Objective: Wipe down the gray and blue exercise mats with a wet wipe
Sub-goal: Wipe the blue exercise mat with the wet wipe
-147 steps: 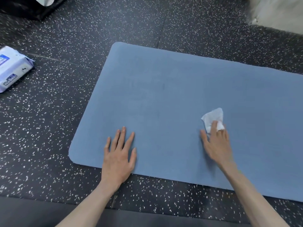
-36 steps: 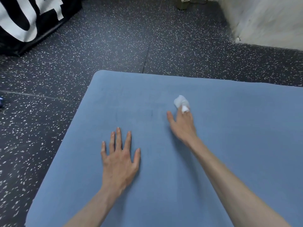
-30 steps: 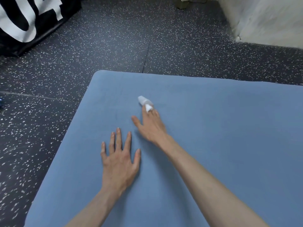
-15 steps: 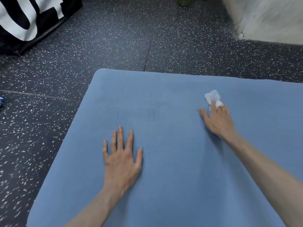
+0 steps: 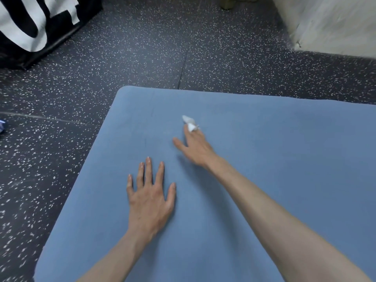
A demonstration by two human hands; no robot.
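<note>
**Wipe pressed to the blue mat**

The right hand's fingers [image 5: 192,132] lie close together and straight, pressing a crumpled white wet wipe [image 5: 189,121] down on the blue mat [image 5: 274,159]; the thumb sticks out to the side. The wipe pokes out beyond the fingertips, toward the mat's far edge and nearer its left end. The right hand [image 5: 196,146] is a little blurred, its bare forearm crossing the mat from the near right. The left hand [image 5: 151,197] rests flat on the mat with its fingers [image 5: 149,169] spread, just nearer than the right hand. The mat lies on a dark speckled floor [image 5: 142,47]. Beyond the mat's far left corner stands a black object with white lettering [image 5: 30,21]; beyond its far right, a pale wall [image 5: 335,23].
</note>
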